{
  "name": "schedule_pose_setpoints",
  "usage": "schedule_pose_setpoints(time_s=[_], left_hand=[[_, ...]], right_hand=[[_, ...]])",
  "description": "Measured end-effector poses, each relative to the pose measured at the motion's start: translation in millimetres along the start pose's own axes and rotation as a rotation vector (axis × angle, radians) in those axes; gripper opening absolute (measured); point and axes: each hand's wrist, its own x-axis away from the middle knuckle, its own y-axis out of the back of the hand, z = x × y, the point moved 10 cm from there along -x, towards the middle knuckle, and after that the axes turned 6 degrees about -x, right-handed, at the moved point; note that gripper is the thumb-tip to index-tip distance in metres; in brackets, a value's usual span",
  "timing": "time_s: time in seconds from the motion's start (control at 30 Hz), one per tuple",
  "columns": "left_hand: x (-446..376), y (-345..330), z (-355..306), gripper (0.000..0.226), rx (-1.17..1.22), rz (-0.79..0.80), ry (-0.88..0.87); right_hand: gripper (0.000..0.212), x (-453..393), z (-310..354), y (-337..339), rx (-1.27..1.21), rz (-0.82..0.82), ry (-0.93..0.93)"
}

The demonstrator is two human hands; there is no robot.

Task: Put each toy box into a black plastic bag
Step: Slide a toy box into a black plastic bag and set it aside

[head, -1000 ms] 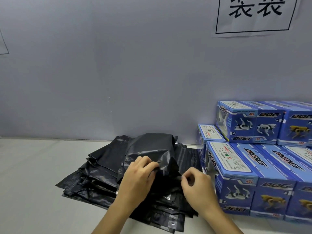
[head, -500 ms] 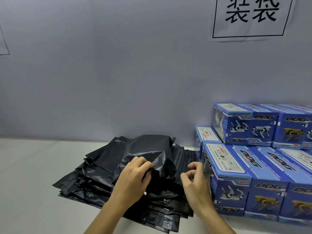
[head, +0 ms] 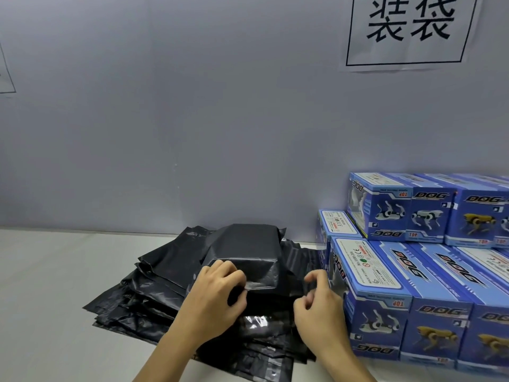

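A black plastic bag (head: 245, 249) bulges in a box shape and lies on top of a flat pile of black bags (head: 154, 293) at the table's middle. My left hand (head: 214, 301) grips this bag's near edge, fingers curled into the plastic. My right hand (head: 319, 307) is at the bag's near right corner, its curled fingers and thumb pinching the black plastic. Blue toy boxes (head: 369, 274) printed "DOG" stand stacked just right of my right hand, almost touching it.
A second row of blue boxes (head: 385, 208) sits on the lower ones against the grey wall. A paper sign (head: 407, 28) hangs high on the wall. Bare white table (head: 41, 285) stretches to the left of the bag pile.
Both hands stayed on the bulging bag's near edge. My right hand shifted slightly right toward the blue boxes, and the bag's front now looks tighter and more box-shaped.
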Motion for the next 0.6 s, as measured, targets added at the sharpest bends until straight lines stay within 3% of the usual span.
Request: schedule_pose_setpoints(time_s=[0.13, 0.2, 0.3, 0.43, 0.6], left_hand=[[0.0, 11.4, 24.9, 0.004, 0.053, -0.03, 0.142], [0.6, 20.7, 43.4, 0.017, 0.097, -0.067, 0.258], [4.9, 21.6, 71.2, 0.031, 0.351, -0.038, 0.432], [13.5, -0.6, 83.7, 0.036, 0.539, 0.254, 0.513], [32.6, -22.6, 83.3, 0.051, 0.439, 0.59, 0.451]], right_hand=[[0.029, -1.1, -8.1, 0.4, -0.046, -0.024, -0.073], [0.028, -1.5, -5.7, 1.0, -0.069, -0.018, -0.06], [0.038, -2.2, 5.5, -3.4, -0.105, 0.068, 0.027], [0.068, -1.9, 11.9, -16.9, -0.011, 0.224, 0.089], [0.068, 1.0, 5.7, -25.3, 0.282, 0.321, 0.108]])
